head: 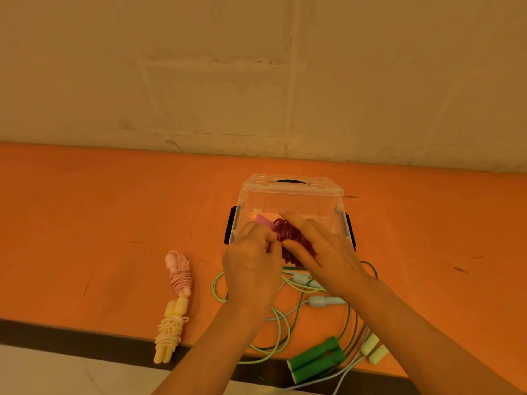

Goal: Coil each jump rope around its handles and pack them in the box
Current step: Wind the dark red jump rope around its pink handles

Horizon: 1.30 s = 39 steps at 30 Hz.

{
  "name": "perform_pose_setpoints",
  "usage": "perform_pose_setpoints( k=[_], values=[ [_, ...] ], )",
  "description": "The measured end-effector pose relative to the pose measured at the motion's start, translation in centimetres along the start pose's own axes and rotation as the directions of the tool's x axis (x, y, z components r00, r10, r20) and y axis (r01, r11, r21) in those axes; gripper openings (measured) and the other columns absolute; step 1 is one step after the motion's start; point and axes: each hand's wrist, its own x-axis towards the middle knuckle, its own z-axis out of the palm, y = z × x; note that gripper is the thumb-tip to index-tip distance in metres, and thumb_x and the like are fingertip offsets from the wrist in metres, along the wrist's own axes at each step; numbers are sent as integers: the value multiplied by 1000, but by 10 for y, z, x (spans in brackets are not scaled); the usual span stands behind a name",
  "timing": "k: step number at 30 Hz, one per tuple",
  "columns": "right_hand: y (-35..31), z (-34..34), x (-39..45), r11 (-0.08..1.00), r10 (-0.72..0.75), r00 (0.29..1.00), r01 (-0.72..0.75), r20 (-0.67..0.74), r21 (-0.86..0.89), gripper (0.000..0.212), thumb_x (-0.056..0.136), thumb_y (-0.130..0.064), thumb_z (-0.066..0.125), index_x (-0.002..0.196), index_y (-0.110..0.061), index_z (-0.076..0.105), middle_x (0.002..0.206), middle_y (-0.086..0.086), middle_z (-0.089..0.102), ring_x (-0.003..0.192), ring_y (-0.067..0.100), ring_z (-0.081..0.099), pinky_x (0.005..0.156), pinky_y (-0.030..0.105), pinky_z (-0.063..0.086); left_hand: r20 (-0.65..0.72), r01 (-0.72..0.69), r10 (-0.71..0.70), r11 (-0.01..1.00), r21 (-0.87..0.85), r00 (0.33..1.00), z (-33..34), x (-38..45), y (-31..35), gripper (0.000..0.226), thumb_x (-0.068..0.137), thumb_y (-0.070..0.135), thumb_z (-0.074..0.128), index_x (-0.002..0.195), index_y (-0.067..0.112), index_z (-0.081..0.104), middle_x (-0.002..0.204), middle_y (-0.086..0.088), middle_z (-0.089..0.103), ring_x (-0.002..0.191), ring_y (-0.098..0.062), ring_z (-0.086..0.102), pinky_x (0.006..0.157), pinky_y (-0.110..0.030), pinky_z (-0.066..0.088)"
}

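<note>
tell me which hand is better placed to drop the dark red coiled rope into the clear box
Right, probably. The right hand lies over the dark red rope, fingers reaching over the clear box opening. The left hand grips the near side by the pink handle, further from the opening.

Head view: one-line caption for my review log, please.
Both hands, left and right, hold a coiled maroon rope at the clear box.
</note>
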Motion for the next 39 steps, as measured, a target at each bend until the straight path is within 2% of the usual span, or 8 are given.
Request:
perform_pose_setpoints(
  k=[4,8,15,21,25,29,34,39],
  values=[
    [10,-5,-6,996,-23,999,20,-37,-82,49,96,-56,34,141,-35,37,107,-13,60,87,4,56,54,8,27,172,287,-249,925,-248,953,-4,8,-5,31,74,-7,65,65,23,66,54,0,56,50,-9,56,49,-19,45],
    [17,-6,-9,997,-8,998,3,-62,-80,51,95,-59,32,140,-34,36,110,-9,63,89,7,58,54,19,41,295,419,-326,837,-352,898,-8,10,-6,25,78,-8,65,76,17,68,59,-4,56,48,-9,58,47,-10,41],
    [20,-6,-9,996,-35,998,31,-46,-84,51,97,-57,32,141,-31,39,104,-11,61,82,6,58,54,18,43,279,246,-169,931,-270,945,-9,16,-15,47,74,9,76,104,40,57,90,8,52,62,0,46,61,-11,40],
    [19,-5,-9,996,-64,996,61,-55,-63,51,97,-55,36,141,-29,41,101,-11,61,82,4,56,57,9,37,497,218,-81,950,-224,864,-11,20,-30,53,84,21,70,130,38,49,134,19,44,123,8,39,107,-18,32],
    [22,-7,-10,997,-71,995,68,-72,-35,50,97,-54,37,140,-28,41,102,-10,61,83,4,54,61,5,33,476,185,-39,947,-263,878,-14,19,-30,38,90,19,63,127,27,58,112,32,52,102,25,47,90,0,35],
    [27,-7,-11,994,-97,994,94,-53,-57,49,97,-51,40,140,-27,41,102,-8,63,82,4,53,65,-4,29,340,208,-97,929,-306,935,-17,31,-39,26,88,9,64,108,26,67,96,12,66,80,7,58,71,-3,38],
    [29,-3,-12,989,-138,990,136,-35,-63,49,97,-50,41,141,-28,41,102,-11,62,81,1,54,59,9,35,324,488,-366,684,-542,873,-17,46,-45,17,93,6,56,98,14,70,66,7,60,48,-1,44,47,-14,37],
    [24,-2,-11,984,-173,981,177,-88,40,46,97,-48,44,139,-27,43,102,-9,63,83,2,57,60,16,44,261,324,-227,840,-435,938,-12,48,-64,17,90,6,62,93,21,69,84,10,67,73,10,59,68,-6,43]
  ],
)
